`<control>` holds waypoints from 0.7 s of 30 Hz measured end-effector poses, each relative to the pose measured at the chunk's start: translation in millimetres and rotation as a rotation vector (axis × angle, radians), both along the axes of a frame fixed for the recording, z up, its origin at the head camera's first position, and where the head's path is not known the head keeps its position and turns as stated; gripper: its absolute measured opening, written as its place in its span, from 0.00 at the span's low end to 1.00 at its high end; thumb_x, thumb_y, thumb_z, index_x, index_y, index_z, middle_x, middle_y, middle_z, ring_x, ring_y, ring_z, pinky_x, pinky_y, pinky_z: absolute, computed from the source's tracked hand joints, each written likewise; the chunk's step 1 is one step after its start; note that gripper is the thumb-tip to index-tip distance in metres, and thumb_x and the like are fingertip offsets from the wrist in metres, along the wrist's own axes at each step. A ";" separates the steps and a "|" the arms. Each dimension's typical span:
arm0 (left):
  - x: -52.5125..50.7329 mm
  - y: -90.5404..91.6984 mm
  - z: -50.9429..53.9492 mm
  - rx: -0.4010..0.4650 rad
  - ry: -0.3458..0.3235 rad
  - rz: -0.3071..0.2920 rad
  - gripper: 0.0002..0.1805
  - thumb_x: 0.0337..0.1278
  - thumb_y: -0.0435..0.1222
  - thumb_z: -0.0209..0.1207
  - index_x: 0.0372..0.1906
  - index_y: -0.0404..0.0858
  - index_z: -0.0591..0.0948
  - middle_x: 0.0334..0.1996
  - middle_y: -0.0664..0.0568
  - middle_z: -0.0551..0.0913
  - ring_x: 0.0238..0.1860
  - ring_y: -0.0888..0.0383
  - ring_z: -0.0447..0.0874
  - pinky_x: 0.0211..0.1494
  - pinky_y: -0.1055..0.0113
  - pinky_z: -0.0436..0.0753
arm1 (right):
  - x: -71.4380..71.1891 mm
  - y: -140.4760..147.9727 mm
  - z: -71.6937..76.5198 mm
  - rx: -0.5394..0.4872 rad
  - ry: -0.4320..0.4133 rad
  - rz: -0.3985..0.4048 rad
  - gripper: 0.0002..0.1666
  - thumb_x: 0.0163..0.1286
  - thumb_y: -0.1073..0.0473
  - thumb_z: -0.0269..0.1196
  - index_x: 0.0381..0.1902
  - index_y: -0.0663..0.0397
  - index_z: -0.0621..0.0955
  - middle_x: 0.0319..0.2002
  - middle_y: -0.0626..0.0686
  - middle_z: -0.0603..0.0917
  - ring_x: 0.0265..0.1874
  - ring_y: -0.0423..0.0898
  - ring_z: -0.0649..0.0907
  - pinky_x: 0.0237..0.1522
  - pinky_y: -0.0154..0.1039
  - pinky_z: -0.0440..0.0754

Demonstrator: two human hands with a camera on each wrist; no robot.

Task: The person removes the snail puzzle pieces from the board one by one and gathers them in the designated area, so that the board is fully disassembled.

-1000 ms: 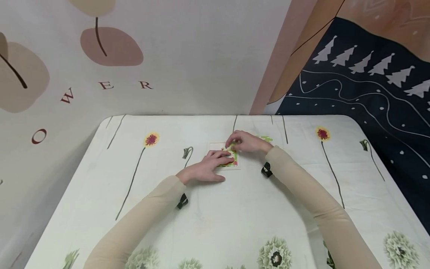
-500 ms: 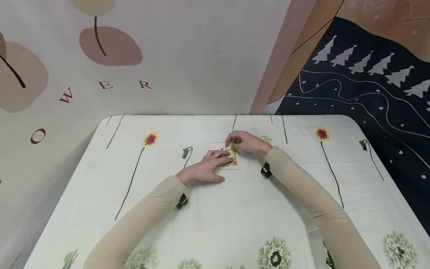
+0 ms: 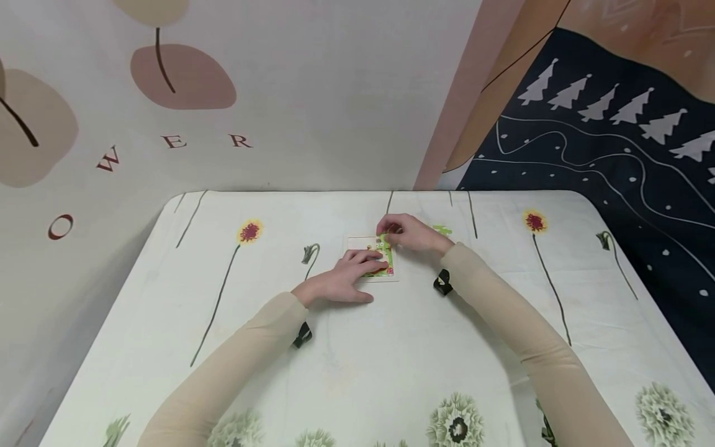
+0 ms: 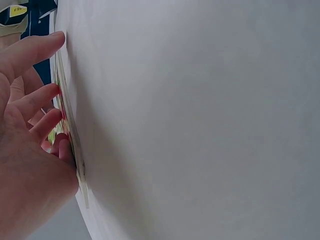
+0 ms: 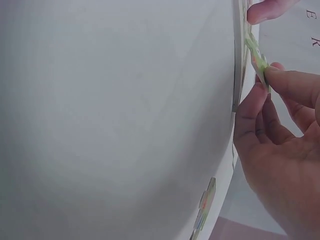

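A small picture jigsaw puzzle [image 3: 389, 263] lies in a thin pale tray [image 3: 385, 281] near the middle of the table's far part. My left hand [image 3: 341, 280] rests on it with fingers extended, covering much of the picture. Seen edge-on in the left wrist view, the tray is partly behind those fingers. At the tray's far right corner, my right hand [image 3: 410, 234] pinches a green puzzle piece [image 5: 259, 61] between thumb and fingers. That piece tilts over the tray's edge in the right wrist view; whether it touches the other pieces I cannot tell.
Another green puzzle piece [image 3: 443, 230] lies on the table just behind the right wrist. A white flower-print cloth [image 3: 357, 360] covers the table, whose far edge meets a printed backdrop [image 3: 335, 124]. Black straps [image 3: 443, 282] hang at both wrists.
My right hand has shifted slightly away from me, toward the tray's far right corner, with the puzzle piece still pinched. The left hand stays in place.
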State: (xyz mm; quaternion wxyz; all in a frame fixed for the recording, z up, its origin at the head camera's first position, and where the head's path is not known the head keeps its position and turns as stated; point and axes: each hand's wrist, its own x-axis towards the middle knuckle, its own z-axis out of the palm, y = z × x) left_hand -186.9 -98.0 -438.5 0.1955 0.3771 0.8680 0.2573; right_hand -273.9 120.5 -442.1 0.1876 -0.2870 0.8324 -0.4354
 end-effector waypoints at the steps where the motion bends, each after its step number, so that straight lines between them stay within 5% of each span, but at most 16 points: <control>1: 0.2 0.2 0.1 0.000 0.002 0.000 0.40 0.52 0.37 0.66 0.71 0.40 0.65 0.71 0.45 0.57 0.69 0.40 0.46 0.65 0.42 0.54 | 0.2 0.3 0.0 -0.001 0.002 -0.004 0.09 0.69 0.72 0.56 0.44 0.61 0.80 0.41 0.56 0.80 0.39 0.48 0.78 0.41 0.40 0.73; 21: -0.3 0.7 -0.8 -0.010 -0.006 0.009 0.39 0.52 0.37 0.66 0.71 0.41 0.66 0.71 0.44 0.56 0.68 0.42 0.47 0.65 0.43 0.54 | 3.0 16.6 4.6 -0.090 0.018 -0.118 0.08 0.68 0.69 0.60 0.43 0.64 0.82 0.39 0.56 0.83 0.39 0.47 0.79 0.45 0.37 0.73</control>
